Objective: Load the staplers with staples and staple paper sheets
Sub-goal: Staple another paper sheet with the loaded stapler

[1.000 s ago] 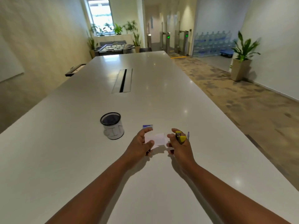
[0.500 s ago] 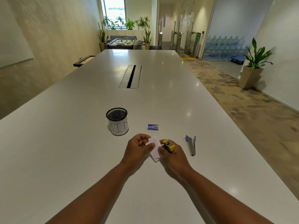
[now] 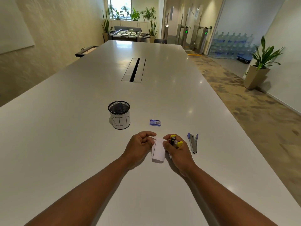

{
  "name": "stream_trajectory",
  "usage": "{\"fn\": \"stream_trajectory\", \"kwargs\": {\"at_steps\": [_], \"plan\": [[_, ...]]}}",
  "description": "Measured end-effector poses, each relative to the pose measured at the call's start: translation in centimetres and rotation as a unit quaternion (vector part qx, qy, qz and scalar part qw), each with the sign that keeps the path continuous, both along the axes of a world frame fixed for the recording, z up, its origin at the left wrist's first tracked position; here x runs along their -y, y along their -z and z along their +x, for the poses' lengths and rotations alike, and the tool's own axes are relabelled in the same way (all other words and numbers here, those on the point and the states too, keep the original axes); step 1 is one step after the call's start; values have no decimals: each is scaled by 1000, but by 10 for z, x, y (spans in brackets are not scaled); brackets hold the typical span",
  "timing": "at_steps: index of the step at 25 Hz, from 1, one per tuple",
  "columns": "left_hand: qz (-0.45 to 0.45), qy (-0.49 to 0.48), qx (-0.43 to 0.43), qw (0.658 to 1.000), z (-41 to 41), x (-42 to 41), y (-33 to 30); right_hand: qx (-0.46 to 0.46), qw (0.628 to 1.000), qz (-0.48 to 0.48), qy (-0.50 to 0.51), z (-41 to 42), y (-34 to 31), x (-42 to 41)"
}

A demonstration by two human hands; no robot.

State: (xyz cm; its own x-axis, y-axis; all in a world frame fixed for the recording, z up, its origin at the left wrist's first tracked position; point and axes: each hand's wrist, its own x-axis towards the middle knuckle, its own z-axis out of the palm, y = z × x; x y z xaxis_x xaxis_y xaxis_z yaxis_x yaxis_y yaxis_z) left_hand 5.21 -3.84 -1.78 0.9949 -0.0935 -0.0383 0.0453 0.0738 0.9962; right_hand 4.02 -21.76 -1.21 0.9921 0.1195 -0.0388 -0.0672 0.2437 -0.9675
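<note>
My right hand (image 3: 176, 148) grips a small yellow and black stapler (image 3: 175, 141) just above the long white table (image 3: 81, 144). My left hand (image 3: 140, 145) pinches the left edge of small white paper sheets (image 3: 158, 151) that lie between the two hands. A second stapler (image 3: 193, 144), silver with purple ends, lies swung open on the table just right of my right hand. A small blue staple box (image 3: 155, 122) rests on the table beyond my hands.
A black mesh cup (image 3: 119, 115) with a white label reading BIN stands to the left of the staple box. A cable slot (image 3: 134, 69) is set into the table's middle. The table's right edge drops to carpeted floor with a potted plant (image 3: 260, 62).
The paper has turned from lying across to lying lengthwise between my hands. The camera tilted and the view shifted, bringing the purple stapler into full view.
</note>
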Motion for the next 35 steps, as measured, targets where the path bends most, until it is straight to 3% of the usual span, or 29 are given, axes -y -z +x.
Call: {"fn": "stream_trajectory", "kwargs": {"at_steps": [6,10,12,15,20,27,31,35], "plan": [[48,-91,11,995,-4,4,-2,-18,999,39,23,-2,-4,3],[30,-140,20,989,-6,3,-3,-29,997,50,45,0,-3,8],[19,-124,6,992,-6,3,-3,-35,996,42,63,1,-1,9],[-41,-13,-35,998,-7,2,-6,-32,996,9,80,1,-1,11],[-36,90,-88,991,-4,-6,-15,3,996,-44,77,0,0,7],[-59,7,-86,994,-6,-2,-17,88,968,-216,88,-6,5,-5],[-75,-30,-90,993,-7,0,-22,105,981,-161,25,-10,6,-9],[-75,0,-55,996,-15,15,-30,142,970,-195,19,-9,3,-5]]}}
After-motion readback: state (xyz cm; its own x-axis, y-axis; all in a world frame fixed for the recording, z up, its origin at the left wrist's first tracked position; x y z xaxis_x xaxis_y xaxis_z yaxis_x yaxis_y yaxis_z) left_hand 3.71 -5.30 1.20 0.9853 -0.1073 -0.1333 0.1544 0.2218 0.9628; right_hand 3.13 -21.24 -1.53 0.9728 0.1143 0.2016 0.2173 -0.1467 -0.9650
